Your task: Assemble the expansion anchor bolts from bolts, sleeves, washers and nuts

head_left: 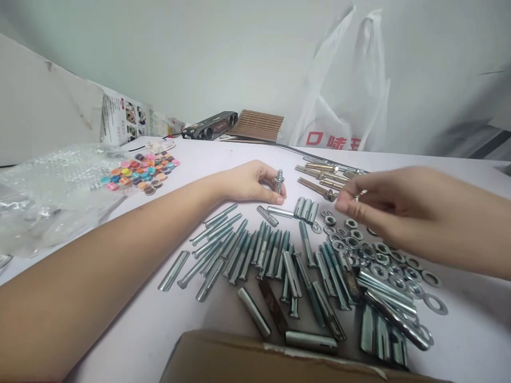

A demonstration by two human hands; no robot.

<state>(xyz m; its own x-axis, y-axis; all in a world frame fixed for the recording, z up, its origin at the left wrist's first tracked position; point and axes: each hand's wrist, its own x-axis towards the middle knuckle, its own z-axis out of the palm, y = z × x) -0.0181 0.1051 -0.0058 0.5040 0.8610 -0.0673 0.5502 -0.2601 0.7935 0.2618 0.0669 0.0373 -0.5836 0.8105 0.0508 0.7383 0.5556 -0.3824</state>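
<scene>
My left hand (255, 182) is closed around an expansion bolt (279, 182), held upright on the table with its threaded end up and a washer around it. My right hand (399, 210) hovers above the loose nuts and washers, thumb and fingertips pinched together. A small shiny bit shows behind its fingers, too unclear to name. Below that hand lie several steel nuts (352, 243) and flat washers (435, 304). Cone-ended bolts (235, 247) lie in rows in the middle, with slotted metal sleeves (174, 271) among them. Three sleeves (306, 209) stand side by side near my left fingertips.
A cardboard box (239, 354) sits at the near edge. Assembled anchor bolts (319, 178) lie toward the back. At left are colourful round pieces (139, 173) and clear plastic wrap (59, 191). A white plastic bag (343, 106), a black device (209, 126) and a brown slatted mat (259, 125) stand behind.
</scene>
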